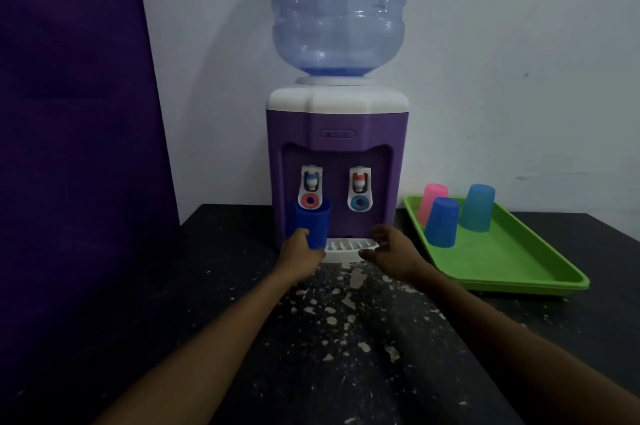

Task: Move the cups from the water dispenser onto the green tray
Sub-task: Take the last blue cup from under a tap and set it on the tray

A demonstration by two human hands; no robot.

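Observation:
A purple and white water dispenser (337,161) with a large blue bottle stands at the back of the dark table. My left hand (300,250) grips a dark blue cup (313,222), upright under the left tap over the white drip tray (343,250). My right hand (388,250) hovers open and empty at the drip tray's right end. To the right lies the green tray (512,265), with a pink cup (430,198), a blue cup (441,222) and a teal cup (478,208) standing upside down on its far end.
The dark table top (346,338) is speckled with pale paint marks. A purple panel (76,113) rises at the left. A white wall stands right behind the dispenser and tray.

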